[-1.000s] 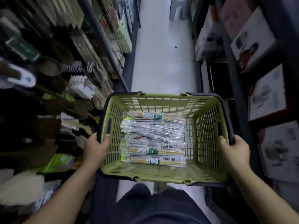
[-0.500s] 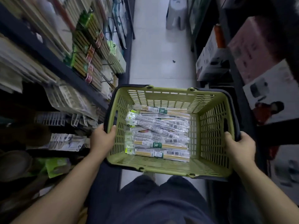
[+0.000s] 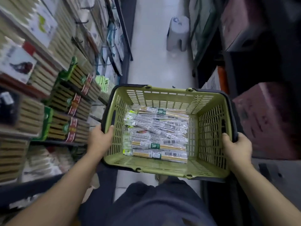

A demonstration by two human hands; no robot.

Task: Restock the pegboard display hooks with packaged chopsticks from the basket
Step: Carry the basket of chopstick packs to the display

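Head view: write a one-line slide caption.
Left hand and right hand grip a green basket of packaged chopsticks beside stocked shelves.

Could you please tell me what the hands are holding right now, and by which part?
The green basket: the left hand grips its left rim, the right hand its right rim.

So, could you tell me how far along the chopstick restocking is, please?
Done: nothing visible yet. In hand: the left hand and right hand grip the green basket by its side rims. Left: the packaged chopsticks all lie in it, bound for the black hooks at left.
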